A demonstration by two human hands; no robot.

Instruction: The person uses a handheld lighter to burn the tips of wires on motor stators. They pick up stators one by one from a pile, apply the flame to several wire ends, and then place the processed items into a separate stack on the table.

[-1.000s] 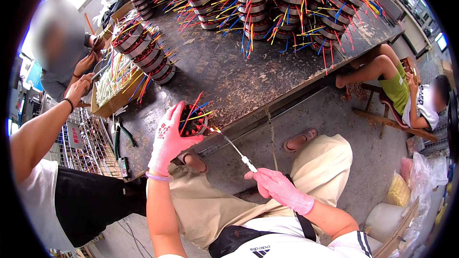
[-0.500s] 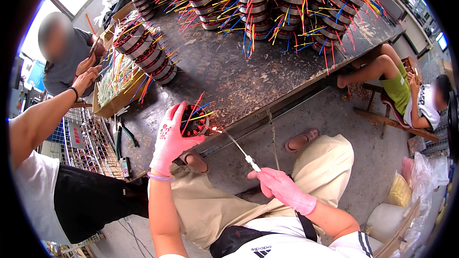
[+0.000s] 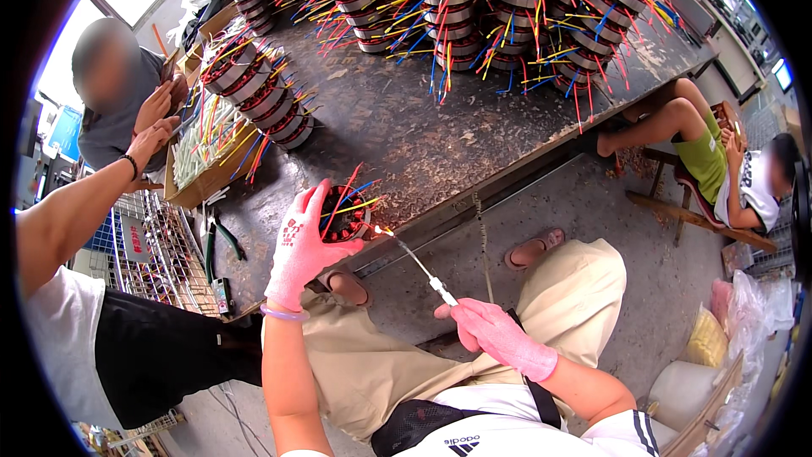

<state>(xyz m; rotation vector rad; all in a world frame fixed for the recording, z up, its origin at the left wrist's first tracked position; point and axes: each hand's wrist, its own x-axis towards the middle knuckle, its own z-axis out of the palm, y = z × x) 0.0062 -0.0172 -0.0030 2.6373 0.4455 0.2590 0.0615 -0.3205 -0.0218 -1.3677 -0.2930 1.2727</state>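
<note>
A wound motor stator (image 3: 347, 222) is gripped at the near edge of a dark workbench (image 3: 440, 131) by the left hand (image 3: 300, 250), which is gloved in pink, its fingers wrapped round the ring's left side. The right hand (image 3: 491, 334), also gloved, is closed on the near end of a thin white lacing needle (image 3: 419, 267), whose far tip is seen touching the stator's right rim. The two hands are held well apart, joined only by that slender tool.

The stator, a steel ring packed with copper winding, is judged heavy and stiff for its size; its outer steel band appears the safest place for a hold. The red, yellow and blue lead wires (image 3: 355, 195) sprouting from its top are soft and springy and would bend or snag if grabbed. The needle is judged light and easily flexed, best held near its handle end.

Farther out, stacks of finished stators (image 3: 507, 8) with bright leads are piled across the far side of the bench. On the left, an open box of white sleeving (image 3: 203, 152) and a short row of stators (image 3: 258, 93) are tended by another person's hands (image 3: 152, 123), and pliers (image 3: 211, 241) lie near the bench's left edge. At the far right, a seated person (image 3: 727, 173) is seen on a low wooden stool.
</note>
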